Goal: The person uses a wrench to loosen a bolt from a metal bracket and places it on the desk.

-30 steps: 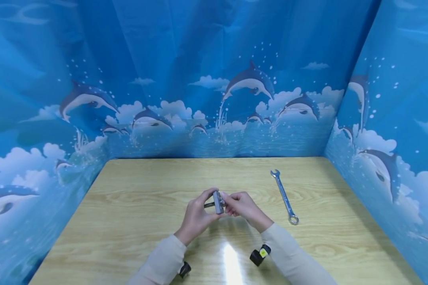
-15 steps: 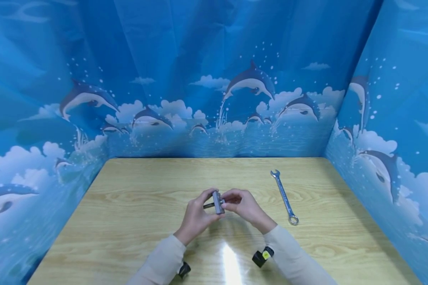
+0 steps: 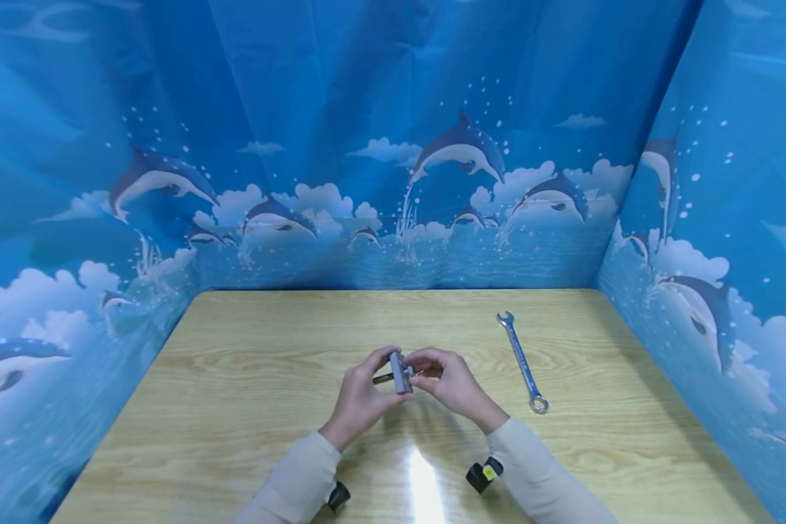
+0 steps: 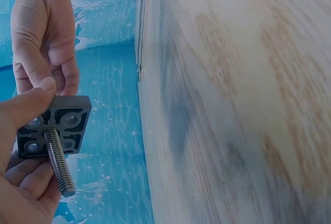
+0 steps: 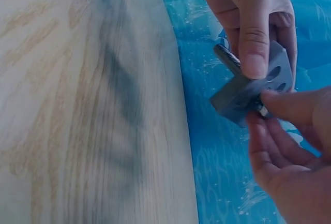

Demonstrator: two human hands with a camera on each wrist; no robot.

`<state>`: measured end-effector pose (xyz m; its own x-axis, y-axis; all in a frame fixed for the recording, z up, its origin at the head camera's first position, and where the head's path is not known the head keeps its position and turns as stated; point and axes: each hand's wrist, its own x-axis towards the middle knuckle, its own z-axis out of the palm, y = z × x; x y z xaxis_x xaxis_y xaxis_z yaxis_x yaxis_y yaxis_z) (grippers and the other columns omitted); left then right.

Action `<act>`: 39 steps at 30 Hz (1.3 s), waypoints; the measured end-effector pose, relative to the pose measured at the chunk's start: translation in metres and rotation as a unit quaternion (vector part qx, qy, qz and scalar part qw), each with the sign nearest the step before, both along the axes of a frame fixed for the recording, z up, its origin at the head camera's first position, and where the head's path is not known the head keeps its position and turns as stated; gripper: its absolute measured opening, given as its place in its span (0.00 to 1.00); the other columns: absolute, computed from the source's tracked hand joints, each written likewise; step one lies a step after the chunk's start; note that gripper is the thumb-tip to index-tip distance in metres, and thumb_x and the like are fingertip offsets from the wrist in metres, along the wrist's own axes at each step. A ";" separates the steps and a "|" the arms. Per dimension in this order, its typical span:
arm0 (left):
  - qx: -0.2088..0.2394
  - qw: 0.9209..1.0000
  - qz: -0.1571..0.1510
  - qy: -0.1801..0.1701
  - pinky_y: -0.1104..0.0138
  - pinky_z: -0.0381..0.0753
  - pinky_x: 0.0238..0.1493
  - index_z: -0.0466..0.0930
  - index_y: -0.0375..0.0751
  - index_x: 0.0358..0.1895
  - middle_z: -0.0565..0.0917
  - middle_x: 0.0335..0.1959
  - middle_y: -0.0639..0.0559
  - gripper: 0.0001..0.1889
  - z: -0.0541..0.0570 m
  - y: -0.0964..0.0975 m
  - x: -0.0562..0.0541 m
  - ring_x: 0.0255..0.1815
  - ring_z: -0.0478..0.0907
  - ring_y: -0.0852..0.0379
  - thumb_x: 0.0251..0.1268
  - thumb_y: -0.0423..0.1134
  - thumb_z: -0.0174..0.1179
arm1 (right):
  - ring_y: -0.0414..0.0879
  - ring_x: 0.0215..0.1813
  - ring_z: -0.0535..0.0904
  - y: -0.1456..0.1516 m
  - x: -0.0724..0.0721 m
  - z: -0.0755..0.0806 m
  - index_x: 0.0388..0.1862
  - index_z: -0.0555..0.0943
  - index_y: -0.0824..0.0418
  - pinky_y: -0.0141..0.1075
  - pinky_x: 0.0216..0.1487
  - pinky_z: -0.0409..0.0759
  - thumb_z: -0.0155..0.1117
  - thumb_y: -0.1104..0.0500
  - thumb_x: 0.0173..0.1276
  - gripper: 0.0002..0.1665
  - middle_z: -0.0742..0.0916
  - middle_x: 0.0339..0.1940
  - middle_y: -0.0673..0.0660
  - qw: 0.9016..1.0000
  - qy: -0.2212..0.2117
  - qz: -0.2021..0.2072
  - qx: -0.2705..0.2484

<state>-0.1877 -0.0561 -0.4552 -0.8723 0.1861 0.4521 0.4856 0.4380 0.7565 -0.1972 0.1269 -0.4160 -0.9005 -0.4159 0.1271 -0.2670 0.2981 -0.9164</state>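
My left hand (image 3: 359, 400) grips a grey square plate (image 4: 61, 118) by opposite edges, thumb on one side and fingers on the other. Recessed holes sit near the plate's corners. Through its middle runs a bolt (image 4: 61, 169), whose threaded shank sticks out on the left hand's side. On the far face, my right hand (image 3: 457, 386) has thumb and fingertips around the shiny bolt head (image 5: 263, 111), pinching it close against the plate. Both hands are held above the table. The right fingers partly cover the bolt head.
A combination wrench (image 3: 522, 364) lies on the wooden table (image 3: 268, 349) to the right of the hands, open end away from me. Blue dolphin-printed curtains (image 3: 380, 109) enclose the table's back and sides. A black wrist camera (image 3: 483, 474) sits at the right sleeve.
The right hand has shifted slightly right, and its thumb has dropped lower, so more of the bolt head shows. The left hand, plate and wrench stay where they were.
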 end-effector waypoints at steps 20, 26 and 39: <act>-0.055 0.998 0.014 0.018 0.61 0.79 0.59 0.74 0.39 0.60 0.81 0.55 0.43 0.38 -0.002 0.003 0.001 0.58 0.78 0.48 0.37 0.34 0.78 | 0.40 0.22 0.76 -0.002 -0.016 -0.025 0.31 0.82 0.70 0.27 0.24 0.76 0.57 0.43 0.70 0.29 0.83 0.20 0.53 0.982 -0.178 -0.063 -0.023; -0.048 0.999 0.007 0.025 0.59 0.80 0.58 0.74 0.39 0.59 0.82 0.54 0.44 0.37 -0.002 0.002 0.001 0.57 0.79 0.48 0.39 0.34 0.78 | 0.42 0.27 0.79 -0.002 -0.015 -0.021 0.39 0.83 0.70 0.37 0.32 0.84 0.64 0.49 0.67 0.22 0.85 0.27 0.56 0.982 -0.172 -0.072 -0.021; -0.006 1.000 -0.005 -0.009 0.56 0.80 0.57 0.72 0.39 0.61 0.81 0.57 0.44 0.39 0.002 0.001 0.001 0.59 0.77 0.47 0.39 0.35 0.78 | 0.48 0.42 0.84 0.002 -0.011 -0.023 0.47 0.84 0.63 0.33 0.44 0.86 0.70 0.63 0.59 0.16 0.87 0.43 0.59 0.998 -0.011 -0.057 -0.008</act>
<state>-0.1864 -0.0547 -0.4530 -0.8784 0.1999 0.4342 0.4763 0.4429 0.7596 -0.2081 0.1285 -0.4388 -0.9448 -0.3078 0.1127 -0.2116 0.3103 -0.9268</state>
